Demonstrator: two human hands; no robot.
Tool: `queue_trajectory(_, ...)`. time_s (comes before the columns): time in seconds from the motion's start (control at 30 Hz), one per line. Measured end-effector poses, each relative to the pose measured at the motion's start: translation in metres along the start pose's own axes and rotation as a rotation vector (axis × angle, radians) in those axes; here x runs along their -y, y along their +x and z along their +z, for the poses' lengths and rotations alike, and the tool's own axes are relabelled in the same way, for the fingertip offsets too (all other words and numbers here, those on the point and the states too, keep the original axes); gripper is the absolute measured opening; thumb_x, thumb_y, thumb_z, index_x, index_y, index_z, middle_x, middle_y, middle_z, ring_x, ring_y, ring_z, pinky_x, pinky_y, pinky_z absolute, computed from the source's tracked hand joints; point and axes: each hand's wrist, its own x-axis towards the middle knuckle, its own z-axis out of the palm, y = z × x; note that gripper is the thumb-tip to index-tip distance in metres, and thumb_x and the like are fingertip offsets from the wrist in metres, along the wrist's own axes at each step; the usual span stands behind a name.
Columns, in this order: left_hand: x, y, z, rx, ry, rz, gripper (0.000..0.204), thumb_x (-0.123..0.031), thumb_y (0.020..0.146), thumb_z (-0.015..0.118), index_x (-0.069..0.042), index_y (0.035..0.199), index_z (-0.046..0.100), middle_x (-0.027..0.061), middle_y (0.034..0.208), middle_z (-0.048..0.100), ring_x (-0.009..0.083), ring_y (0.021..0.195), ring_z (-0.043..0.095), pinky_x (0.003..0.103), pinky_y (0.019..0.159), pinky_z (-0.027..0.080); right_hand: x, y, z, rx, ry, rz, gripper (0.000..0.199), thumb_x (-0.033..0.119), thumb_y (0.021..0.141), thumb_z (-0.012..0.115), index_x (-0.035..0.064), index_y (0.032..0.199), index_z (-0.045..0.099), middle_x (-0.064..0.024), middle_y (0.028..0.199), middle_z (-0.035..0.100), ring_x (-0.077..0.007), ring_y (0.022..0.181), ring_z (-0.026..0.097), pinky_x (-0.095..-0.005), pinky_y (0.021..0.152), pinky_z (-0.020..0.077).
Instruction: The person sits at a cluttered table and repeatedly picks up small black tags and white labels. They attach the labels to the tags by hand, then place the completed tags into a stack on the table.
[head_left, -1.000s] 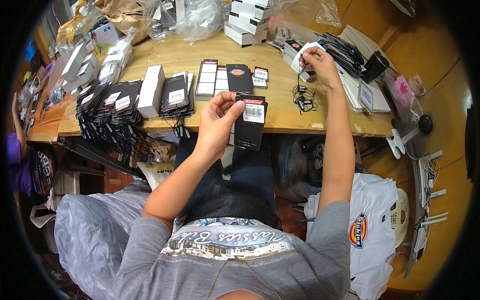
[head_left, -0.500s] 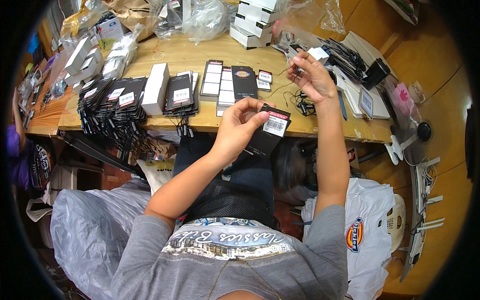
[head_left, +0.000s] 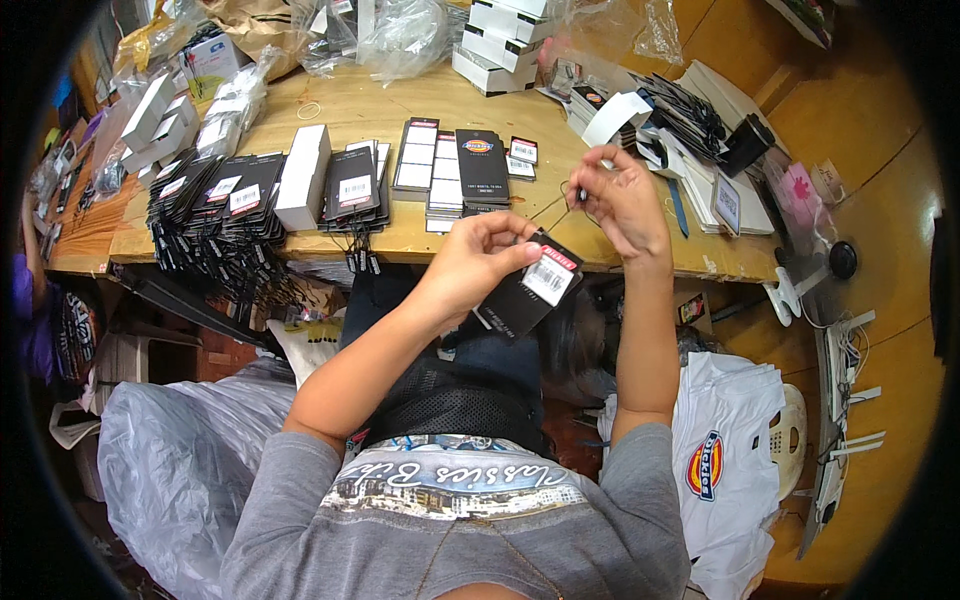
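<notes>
On the counter [head_left: 370, 110], strung black tags [head_left: 215, 215] lie bunched beside a white box [head_left: 303, 180]; the left hand [head_left: 480, 262] grips white-labelled tags [head_left: 513, 312] between its fingers, tilted before the counter's front edge; a thin cord [head_left: 549, 207] runs from beside them to the right hand [head_left: 625, 205], whose fingers pinch it; farther right lies a blue strip [head_left: 680, 209]

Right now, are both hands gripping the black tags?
No, only the left hand grips the black tags, while the right hand pinches a thin cord.

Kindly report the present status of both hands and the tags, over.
Left hand gripping black tags. Right hand pinching dark cord. Nothing visibly blocking either hand.
</notes>
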Motion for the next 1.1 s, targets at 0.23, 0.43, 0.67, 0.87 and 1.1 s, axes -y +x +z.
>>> queue_trajectory(0.23, -0.022, -0.025, -0.022, 0.038, 0.120, 0.083, 0.014, -0.001, 0.072, 0.058, 0.002, 0.084, 0.053, 0.0031, 0.076, 0.057, 0.0070, 0.068, 0.054, 0.018, 0.062, 0.044, -0.018, -0.048, -0.013, 0.117, -0.300, 0.053, 0.009, -0.002, 0.069, 0.060, -0.0027, 0.077, 0.056, -0.0065, 0.075, 0.056, -0.0118, 0.067, 0.055, -0.0230, 0.064, 0.0454)
queue_trajectory(0.43, -0.004, -0.040, -0.023, 0.113, 0.195, 0.061, 0.013, -0.001, 0.072, 0.059, 0.003, 0.082, 0.054, 0.0017, 0.070, 0.056, 0.0048, 0.065, 0.052, 0.017, 0.056, 0.042, -0.029, -0.055, -0.014, -0.216, -0.143, -0.280, 0.007, 0.005, 0.078, 0.051, -0.0007, 0.082, 0.054, -0.0077, 0.078, 0.055, -0.0138, 0.070, 0.054, -0.0249, 0.068, 0.0452)
queue_trajectory(0.67, -0.006, -0.043, -0.023, 0.056, 0.365, 0.021, 0.014, -0.001, 0.069, 0.061, 0.004, 0.081, 0.054, 0.0025, 0.070, 0.057, 0.0052, 0.064, 0.052, 0.018, 0.059, 0.043, -0.044, -0.068, 0.017, -0.073, -0.170, -0.216, 0.036, 0.005, 0.076, 0.054, 0.0002, 0.110, 0.043, -0.0107, 0.103, 0.051, -0.0171, 0.098, 0.048, -0.0279, 0.083, 0.0372)
queue_trajectory(0.87, -0.021, -0.048, -0.019, 0.056, 0.453, 0.061, 0.013, 0.001, 0.069, 0.060, 0.004, 0.080, 0.055, 0.0030, 0.071, 0.057, 0.0064, 0.067, 0.054, 0.019, 0.059, 0.043, -0.067, -0.086, 0.047, 0.377, 0.064, 0.228, 0.041, 0.002, 0.075, 0.054, -0.0021, 0.114, 0.040, -0.0075, 0.096, 0.054, -0.0097, 0.080, 0.051, -0.0221, 0.067, 0.0418)
queue_trajectory(1.1, -0.024, -0.066, -0.045, -0.048, 0.311, 0.106, 0.014, 0.000, 0.068, 0.062, 0.004, 0.079, 0.054, 0.0034, 0.069, 0.057, 0.0061, 0.063, 0.053, 0.018, 0.059, 0.043, -0.052, -0.098, 0.018, 0.322, -0.271, 0.201, 0.014, 0.005, 0.075, 0.054, -0.0015, 0.086, 0.059, -0.0042, 0.071, 0.058, -0.0071, 0.058, 0.048, -0.0191, 0.055, 0.0396)
